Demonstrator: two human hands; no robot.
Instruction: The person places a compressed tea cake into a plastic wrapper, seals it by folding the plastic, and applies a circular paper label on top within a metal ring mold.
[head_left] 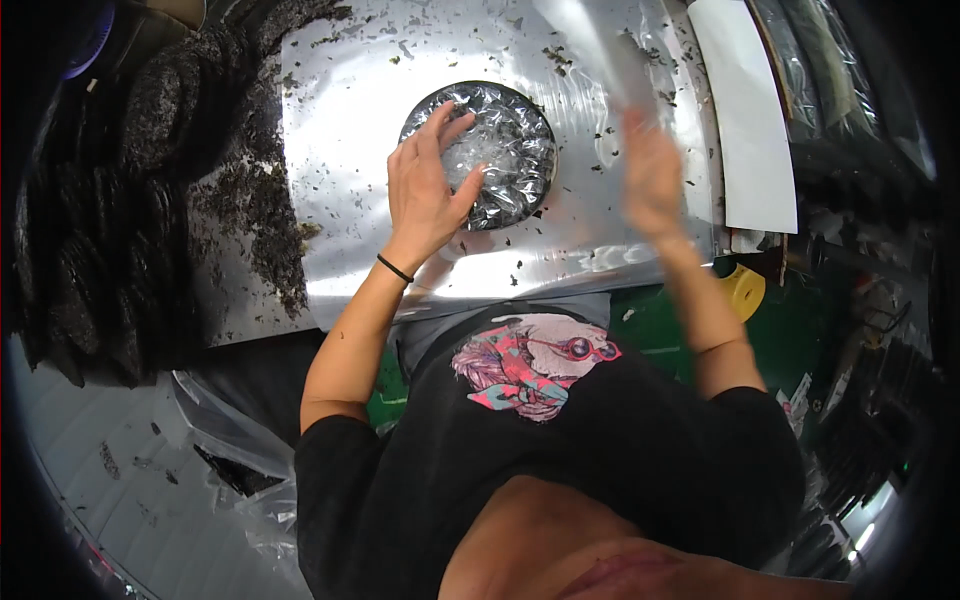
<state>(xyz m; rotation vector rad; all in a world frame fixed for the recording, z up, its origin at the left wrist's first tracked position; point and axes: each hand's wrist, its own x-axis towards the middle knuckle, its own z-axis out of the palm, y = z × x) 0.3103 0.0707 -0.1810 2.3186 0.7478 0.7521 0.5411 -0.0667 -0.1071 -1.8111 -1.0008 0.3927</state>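
Note:
My left hand [425, 185] rests with spread fingers on the left half of a round, dark-rimmed item [500, 170], topped with crumpled clear plastic. It lies on a shiny metal surface [350, 140] scattered with dark flakes. My right hand [652, 178], smeared by motion, is raised to the right of the round item, its fingers curled. A long, pale, blurred shape [610, 55] extends up from that hand; I cannot make out what it is.
Piles of dark, flaky sheets [100, 230] fill the left side. A white board [750, 130] and plastic-covered stacks [830, 70] border the right. Below the work surface are a yellow object [742, 292], a green floor [650, 335] and loose plastic [265, 525] at lower left.

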